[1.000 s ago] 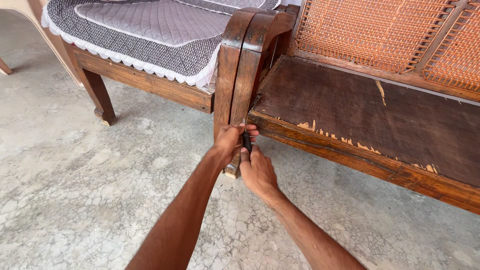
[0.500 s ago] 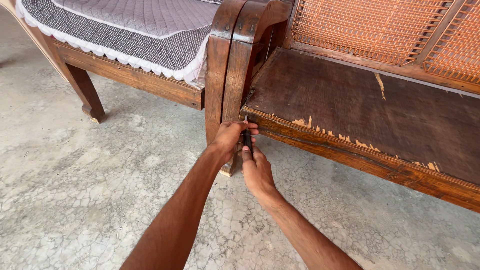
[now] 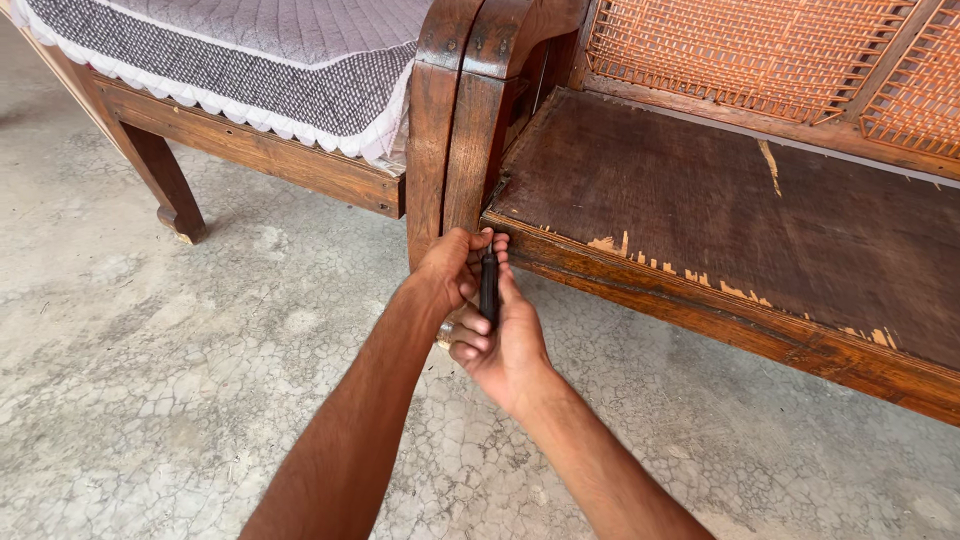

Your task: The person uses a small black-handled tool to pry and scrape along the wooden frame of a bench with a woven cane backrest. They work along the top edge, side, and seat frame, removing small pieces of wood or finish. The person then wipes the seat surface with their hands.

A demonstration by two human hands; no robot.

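Observation:
Both my hands meet at the front leg (image 3: 462, 150) of a dark wooden sofa. My right hand (image 3: 505, 345) grips a small black tool handle (image 3: 489, 285), held upright against the leg's lower front. My left hand (image 3: 452, 268) wraps its fingers around the top of the same handle and rests on the leg. The tool's tip is hidden behind my fingers. The sofa's bare plywood seat (image 3: 720, 215) has a chipped front edge, and its back is woven cane (image 3: 745, 55).
A second wooden seat (image 3: 250, 150) stands close on the left, its leg (image 3: 165, 185) on the floor, covered by a grey quilted cushion with a white scalloped trim (image 3: 250, 65). The cracked grey concrete floor (image 3: 180, 370) spreads below my arms.
The view has drifted, so the furniture sits further left in the frame. My hands stay together on the tool at the sofa leg with little visible movement.

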